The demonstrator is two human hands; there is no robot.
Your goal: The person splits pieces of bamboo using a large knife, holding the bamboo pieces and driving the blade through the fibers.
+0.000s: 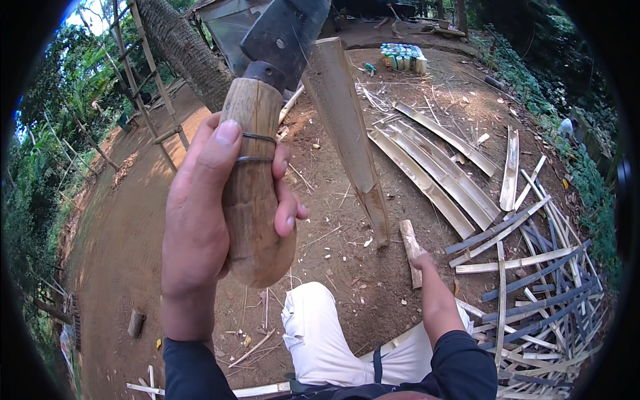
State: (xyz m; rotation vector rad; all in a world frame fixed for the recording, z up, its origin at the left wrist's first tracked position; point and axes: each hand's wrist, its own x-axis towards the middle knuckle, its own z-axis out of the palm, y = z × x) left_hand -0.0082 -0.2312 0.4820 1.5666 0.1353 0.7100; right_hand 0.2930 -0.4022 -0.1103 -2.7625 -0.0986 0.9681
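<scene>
The left hand [200,220] is wrapped tightly around the pale, rounded wooden handle [252,180] of a heavy cleaver with a broad dark steel blade [283,33], raised close to the camera at 11 o'clock. Its grip is fully closed: thumb along one side, fingers curled round the other, beneath two thin wire bands. The right hand [421,261], at 4 o'clock, is mostly hidden behind its own wrist; it appears closed around a short tan wooden billet [411,245], though how tightly cannot be told.

Between the hands a long split bamboo slat [347,133] stands tilted, its lower end on the ground near the billet and its top just beside the blade. It looks stiff, light and splintery along the cut edges, so it is probably best held low on the smooth outer face. The cleaver seems top-heavy, and the bulbous handle end likely helps against slipping.

No surface carries the work; it lies on bare brown earth [133,220] strewn with chips. Split bamboo strips [433,167] lie at 2 o'clock, thinner slats [533,287] pile at 4 o'clock, with a palm trunk [187,53] and ladder [150,73] at 11 o'clock.
</scene>
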